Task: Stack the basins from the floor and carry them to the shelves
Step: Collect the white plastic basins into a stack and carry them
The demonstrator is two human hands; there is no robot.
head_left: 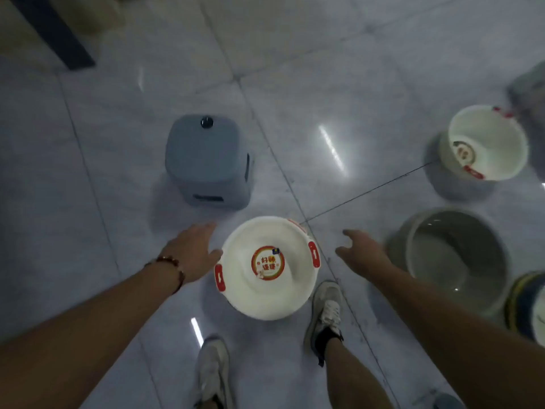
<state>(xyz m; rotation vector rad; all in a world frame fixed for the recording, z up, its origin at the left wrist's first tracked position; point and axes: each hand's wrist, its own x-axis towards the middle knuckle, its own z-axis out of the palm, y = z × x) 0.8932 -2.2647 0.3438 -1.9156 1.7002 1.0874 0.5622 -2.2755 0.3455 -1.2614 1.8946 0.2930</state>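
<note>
A white basin [267,296] with red handles and a round red sticker inside sits on the tiled floor right in front of my feet. My left hand [191,250] hovers open at its left rim, fingers spread, a bead bracelet on the wrist. My right hand [361,253] is open to the right of the basin, apart from it. A second white basin [489,143] with red handles stands further off at the right. A grey basin [454,258] lies just right of my right hand.
A grey-blue plastic stool [206,160] stands behind the near basin. A dark-rimmed container [528,305] shows at the right edge. My two shoes [326,314] are planted below the basin. A dark furniture leg [56,33] crosses the top left corner.
</note>
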